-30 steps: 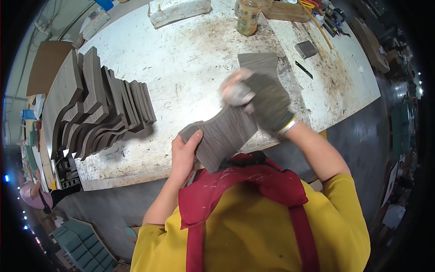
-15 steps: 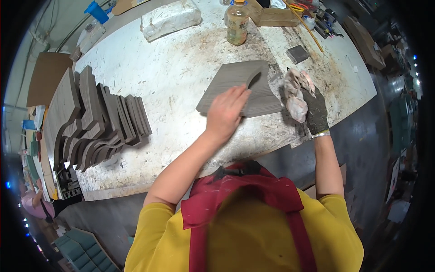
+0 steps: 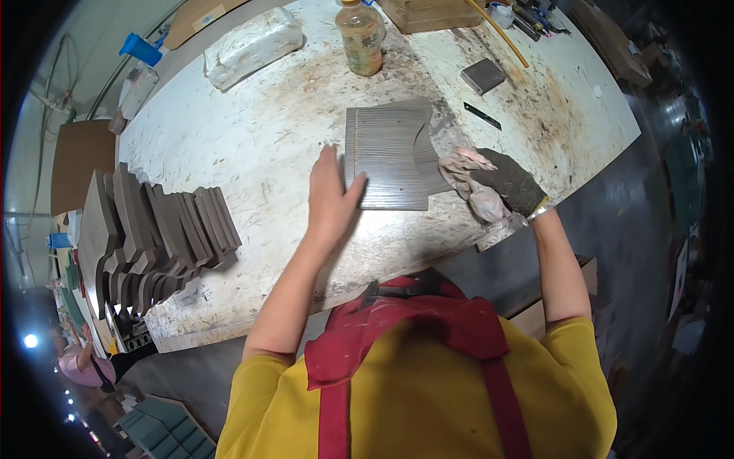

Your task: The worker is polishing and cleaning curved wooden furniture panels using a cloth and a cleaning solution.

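Note:
A grey grooved panel piece with a curved cut on its right side lies flat on the white worktable. My left hand is bare, fingers spread, resting on the table at the panel's left edge, thumb touching it. My right hand wears a dark glove and grips a pinkish rag just right of the panel, near the table's front edge.
A row of grey curved pieces leans together at the table's left. A drink bottle, a wrapped white bundle, a small grey block, a black marker and a wooden box sit further back.
The panel was held up in both hands while the rag rubbed it; now it lies flat on the table. My left hand slid to its left edge, and my right hand withdrew to its right side.

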`<state>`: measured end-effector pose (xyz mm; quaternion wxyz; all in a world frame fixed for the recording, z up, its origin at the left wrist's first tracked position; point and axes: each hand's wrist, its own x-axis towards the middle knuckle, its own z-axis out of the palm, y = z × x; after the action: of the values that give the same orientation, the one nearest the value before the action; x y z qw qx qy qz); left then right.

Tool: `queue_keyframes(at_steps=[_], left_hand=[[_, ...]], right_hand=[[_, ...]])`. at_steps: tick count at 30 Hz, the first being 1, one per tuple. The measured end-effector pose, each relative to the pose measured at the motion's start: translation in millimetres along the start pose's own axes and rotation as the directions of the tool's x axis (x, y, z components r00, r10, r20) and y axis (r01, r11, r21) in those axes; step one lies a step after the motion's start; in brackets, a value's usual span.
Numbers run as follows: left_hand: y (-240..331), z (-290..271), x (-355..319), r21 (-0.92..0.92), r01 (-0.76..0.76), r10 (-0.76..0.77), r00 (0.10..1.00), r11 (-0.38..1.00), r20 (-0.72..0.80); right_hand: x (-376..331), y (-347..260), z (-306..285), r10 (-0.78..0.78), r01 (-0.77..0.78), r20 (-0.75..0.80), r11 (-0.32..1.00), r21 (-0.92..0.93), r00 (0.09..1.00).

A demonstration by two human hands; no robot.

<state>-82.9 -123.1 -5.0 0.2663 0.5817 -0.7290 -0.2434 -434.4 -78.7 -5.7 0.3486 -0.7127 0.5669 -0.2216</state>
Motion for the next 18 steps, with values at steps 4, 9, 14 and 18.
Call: queue_keyframes(at_steps=[4,9,14,18], left_hand=[[-11.3,17.0,2.3,-0.206,-0.007,0.042,0.986,0.979,0.164],[-24.6,9.9,8.8,-0.049,0.061,-0.053,0.987,0.997,0.155],[-45.8,-15.5,18.4,0.085,-0.126,0.108,0.977,0.988,0.185],[-41.9,8.6,18.6,0.274,-0.255,0.265,0.964,0.927,0.002]], right_hand=[[12.8,-4.3,17.3,0.102,-0.147,0.148,0.929,0.34,0.984],[7.5,-56.9,85.1,0.041,-0.177,0.385,0.928,0.327,0.922],[2.8,-79.8,85.6,-0.479,0.435,0.131,0.861,0.264,0.868],[17.2,-81.0,62.7,0.029,-0.047,0.037,0.669,0.742,0.999]])
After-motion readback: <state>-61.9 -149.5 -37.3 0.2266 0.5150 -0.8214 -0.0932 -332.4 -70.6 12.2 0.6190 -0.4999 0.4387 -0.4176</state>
